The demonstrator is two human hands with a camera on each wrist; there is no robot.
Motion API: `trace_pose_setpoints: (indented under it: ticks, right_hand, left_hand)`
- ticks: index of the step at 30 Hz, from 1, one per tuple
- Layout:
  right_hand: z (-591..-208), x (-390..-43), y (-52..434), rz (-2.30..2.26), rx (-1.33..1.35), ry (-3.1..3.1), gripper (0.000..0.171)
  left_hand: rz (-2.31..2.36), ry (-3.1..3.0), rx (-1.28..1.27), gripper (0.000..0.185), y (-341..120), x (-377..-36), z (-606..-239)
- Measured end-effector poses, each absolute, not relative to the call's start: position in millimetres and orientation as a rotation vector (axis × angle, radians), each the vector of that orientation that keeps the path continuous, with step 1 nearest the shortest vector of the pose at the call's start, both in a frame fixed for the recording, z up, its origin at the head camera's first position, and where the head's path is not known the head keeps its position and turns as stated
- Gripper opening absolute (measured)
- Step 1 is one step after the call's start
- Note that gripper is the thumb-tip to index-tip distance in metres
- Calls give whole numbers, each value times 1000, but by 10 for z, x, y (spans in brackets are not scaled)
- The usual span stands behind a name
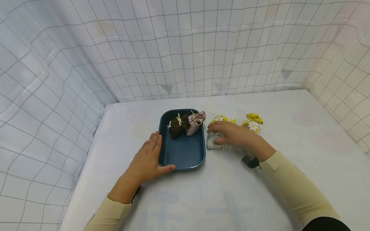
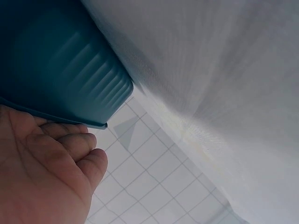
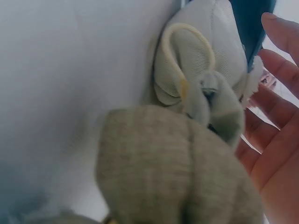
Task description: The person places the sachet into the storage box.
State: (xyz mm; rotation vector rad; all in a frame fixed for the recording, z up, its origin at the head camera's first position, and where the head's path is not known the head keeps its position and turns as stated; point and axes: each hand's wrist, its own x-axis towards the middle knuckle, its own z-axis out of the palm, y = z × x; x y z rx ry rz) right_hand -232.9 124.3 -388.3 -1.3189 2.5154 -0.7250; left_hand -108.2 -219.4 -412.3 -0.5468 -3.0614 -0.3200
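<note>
My left hand (image 1: 146,160) lies with straight fingers along the left rim of a dark blue tray (image 1: 182,157), its thumb over the front rim. In the left wrist view, the fingers (image 2: 84,147) touch the outside of the rim. Inside the tray are a dark brown drawstring pouch (image 1: 176,127) and a pink one (image 1: 194,125). My right hand (image 1: 232,134) hovers over a pale grey-green pouch (image 1: 213,141) beside the tray, its fingers spread and loosely bent. In the right wrist view that pale pouch (image 3: 196,56) appears next to the fingers, not gripped.
A yellow pouch with a white flower (image 1: 218,118) lies just behind my right hand. Another yellow-topped pouch with a flower (image 1: 253,125) is farther right. Close to the right wrist camera is a blurred olive-brown pouch (image 3: 154,163). Gridded white curtains (image 1: 185,48) surround the white-covered table (image 1: 202,199).
</note>
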Motion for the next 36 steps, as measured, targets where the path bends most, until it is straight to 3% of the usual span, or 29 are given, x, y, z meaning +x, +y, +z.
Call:
trace_pose_setpoints:
  ticks: [20, 36]
  right_hand:
    - [-4130, -2375, 1203, -630, -1324, 2543, 42]
    - [-4151, -2431, 1198, -648, -1442, 2561, 28]
  left_hand:
    - [-326, -3047, -558, 123, -2204, -1074, -4100]
    - [-328, -3050, -558, 123, -2193, -1068, -4104]
